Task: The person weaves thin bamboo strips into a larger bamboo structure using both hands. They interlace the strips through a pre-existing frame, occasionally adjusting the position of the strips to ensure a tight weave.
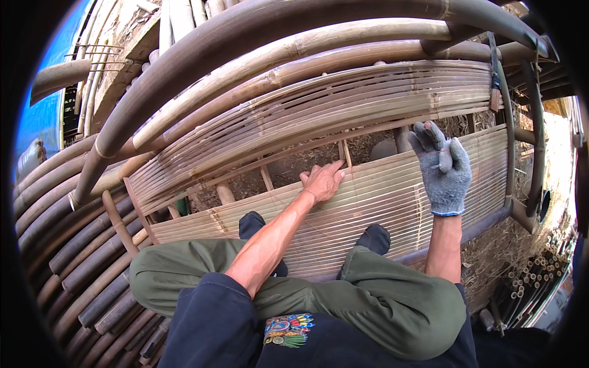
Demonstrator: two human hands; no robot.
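Outdoors on a bench of bamboo strips (pixel 392 208), sits cross-legged in green trousers (pixel 386 306), with dark socks (pixel 375 238) resting on the strips. Has thick dark poles (pixel 92 273) close by on the left, side by side. Stretches the bare left hand (pixel 323 182) across the strips to their far edge, with fingers spread and bent at the rim; from above, cannot tell a grip from a plain rest. Lifts the right hand, in a grey glove (pixel 443 168), above the strips farther right, well apart from the left, with fingers half curled toward the thumb; shows no clear object there — cannot rule out something thin.

Just beyond and slightly right of the left fingertips, shows a thin stick (pixel 348 154) at the rim, with its long axis pointing roughly away from the body, crosswise to the strips. Brings the left hand much nearer to it than the right — sees nothing standing between. Beyond, opens onto a gap with short crosspieces (pixel 266 178) over bare ground (pixel 294 170), then meets a second panel of strips (pixel 294 132), running likewise left to right. Past that, reaches heavy bamboo rails (pixel 294 46) and, at far left, a blue sheet (pixel 46 119).
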